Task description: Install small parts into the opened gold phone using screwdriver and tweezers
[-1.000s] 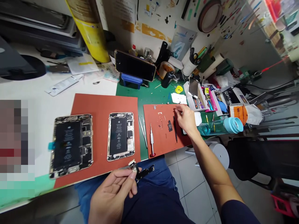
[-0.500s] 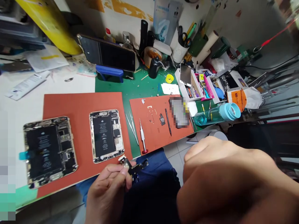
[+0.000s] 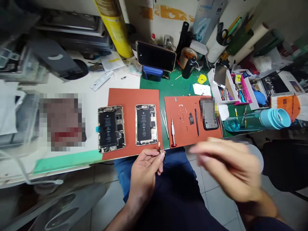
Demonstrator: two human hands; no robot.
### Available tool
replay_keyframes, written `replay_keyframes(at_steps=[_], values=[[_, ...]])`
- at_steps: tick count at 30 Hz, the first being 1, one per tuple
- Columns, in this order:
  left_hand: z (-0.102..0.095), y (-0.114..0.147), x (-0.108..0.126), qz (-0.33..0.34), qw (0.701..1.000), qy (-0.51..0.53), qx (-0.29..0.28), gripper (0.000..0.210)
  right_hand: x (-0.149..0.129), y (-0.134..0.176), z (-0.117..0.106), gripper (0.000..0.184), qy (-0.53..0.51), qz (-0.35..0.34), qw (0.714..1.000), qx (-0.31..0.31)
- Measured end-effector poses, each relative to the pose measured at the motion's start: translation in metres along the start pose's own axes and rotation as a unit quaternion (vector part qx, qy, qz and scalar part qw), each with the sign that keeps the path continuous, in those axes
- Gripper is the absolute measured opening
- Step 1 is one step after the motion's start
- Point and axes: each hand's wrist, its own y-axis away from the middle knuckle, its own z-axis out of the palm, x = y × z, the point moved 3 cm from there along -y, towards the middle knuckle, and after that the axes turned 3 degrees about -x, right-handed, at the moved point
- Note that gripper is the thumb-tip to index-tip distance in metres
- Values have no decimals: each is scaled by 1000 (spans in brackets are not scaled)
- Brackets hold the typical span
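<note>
My left hand [image 3: 144, 173] is over my lap just below the bench edge, pinching a small dark phone part [image 3: 161, 150] between thumb and fingertips. My right hand [image 3: 228, 168] is blurred in mid-air to the right, fingers spread and pointing left, holding nothing that I can see. Two opened phones [image 3: 111, 128] [image 3: 145, 124] lie face down with batteries showing on a large red mat [image 3: 130, 98]. A smaller red mat [image 3: 185, 134] carries a red-tipped screwdriver [image 3: 172, 131], a black pen-like tool [image 3: 196, 117], small loose parts [image 3: 191, 118] and a phone [image 3: 209, 119].
Tweezers [image 3: 164, 118] lie on the green mat between the red mats. A phone on a blue stand [image 3: 156, 57], a yellow cylinder [image 3: 115, 27], a teal water bottle [image 3: 257, 120], parts boxes [image 3: 231, 86] and tool cups crowd the back and right. White tiled floor lies below.
My right hand left the small red mat, swung close to the camera, and now hovers blurred at the right. The view swung back and widened; my left hand keeps the part.
</note>
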Motion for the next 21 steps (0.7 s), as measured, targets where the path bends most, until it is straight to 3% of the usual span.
replay_keyframes(at_steps=[3,7,11,21], values=[[3,1,-1,15,1000,12,8,47,26,-4,47,18,-8,7,999,-53],[7,2,1,20,1000,22,7,46,51,6,85,14,-68,87,993,-37],[8,4,3,23,1000,9,13,45,59,7,89,20,-129,130,983,8],[7,10,2,27,1000,-12,-4,38,61,-8,95,21,-225,169,959,5]])
